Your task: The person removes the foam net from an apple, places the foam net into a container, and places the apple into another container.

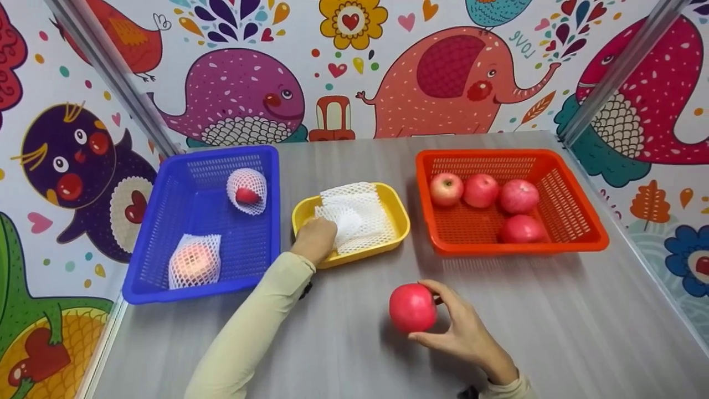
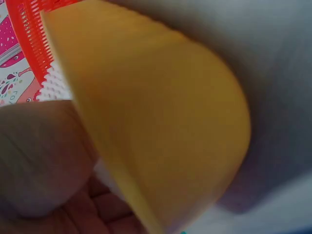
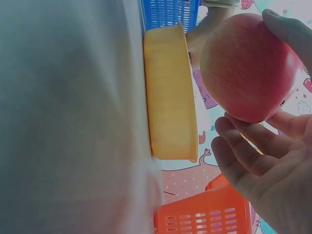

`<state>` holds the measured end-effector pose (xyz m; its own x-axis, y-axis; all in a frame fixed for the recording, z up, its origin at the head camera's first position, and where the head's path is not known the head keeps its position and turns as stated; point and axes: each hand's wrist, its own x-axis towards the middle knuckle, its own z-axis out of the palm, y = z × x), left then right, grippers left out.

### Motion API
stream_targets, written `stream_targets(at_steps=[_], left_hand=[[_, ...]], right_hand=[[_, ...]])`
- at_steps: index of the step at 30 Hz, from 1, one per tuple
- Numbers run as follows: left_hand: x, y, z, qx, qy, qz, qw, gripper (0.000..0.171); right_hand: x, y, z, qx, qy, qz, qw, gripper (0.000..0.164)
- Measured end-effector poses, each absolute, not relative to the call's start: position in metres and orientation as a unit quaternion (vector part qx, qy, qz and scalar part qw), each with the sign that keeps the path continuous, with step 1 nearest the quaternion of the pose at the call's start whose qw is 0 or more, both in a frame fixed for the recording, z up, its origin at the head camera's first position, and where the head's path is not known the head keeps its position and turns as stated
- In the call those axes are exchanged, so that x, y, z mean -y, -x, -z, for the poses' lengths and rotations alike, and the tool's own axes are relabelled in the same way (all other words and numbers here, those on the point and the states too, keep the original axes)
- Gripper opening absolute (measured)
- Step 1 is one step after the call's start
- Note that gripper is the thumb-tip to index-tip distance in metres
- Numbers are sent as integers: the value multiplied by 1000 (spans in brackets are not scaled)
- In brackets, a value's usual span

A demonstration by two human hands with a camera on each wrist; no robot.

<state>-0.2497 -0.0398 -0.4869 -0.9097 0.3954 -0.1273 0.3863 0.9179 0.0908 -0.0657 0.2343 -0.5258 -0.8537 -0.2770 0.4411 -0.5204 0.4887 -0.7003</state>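
Note:
My right hand [image 1: 465, 330] holds a red apple [image 1: 412, 308] above the table, thumb on one side and fingers on the other. The right wrist view shows the same apple [image 3: 251, 68] bare. My left hand [image 1: 317, 238] reaches into a yellow basket [image 1: 406, 224] at its left end, fingers curled at the white foam nets [image 1: 360, 221]. In the left wrist view the basket's wall [image 2: 161, 112] covers part of that hand [image 2: 44, 161]; a bit of white shows between thumb and fingers, and the fingertips are hidden.
To the left, a blue basket [image 1: 221, 221] has one netted apple [image 1: 194, 263] in front and another netted red fruit [image 1: 247, 193] behind. An orange-red basket [image 1: 515, 247] on the right contains several bare apples [image 1: 481, 191]. Printed wall panels [image 1: 343, 66] border the grey table [image 1: 343, 332].

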Motion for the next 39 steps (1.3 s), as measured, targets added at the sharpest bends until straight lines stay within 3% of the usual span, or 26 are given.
stream_targets(at_steps=[4,13,16,28,34,39], left_hand=[[48,242,472,-978,-183,-57,80,8],[77,206,417,-979,-182,-91,5,34],[87,189,408,-979,-180,-95,-19,35],[104,124,406,-972,-191,-114,-76,43],[109,107,412,-969,-202,-121,-77,42],[113,101,418,-966,-207,-129,-83,41]], right_hand=[[-236,65,526,854,-228,-448,135,86],[-236,69,523,852,-230,-446,146,88],[-237,69,523,855,-229,-441,152,91],[-236,70,514,855,-231,-437,156,88],[-238,70,511,866,-225,-423,146,89],[-255,84,493,859,-279,-381,197,92]])
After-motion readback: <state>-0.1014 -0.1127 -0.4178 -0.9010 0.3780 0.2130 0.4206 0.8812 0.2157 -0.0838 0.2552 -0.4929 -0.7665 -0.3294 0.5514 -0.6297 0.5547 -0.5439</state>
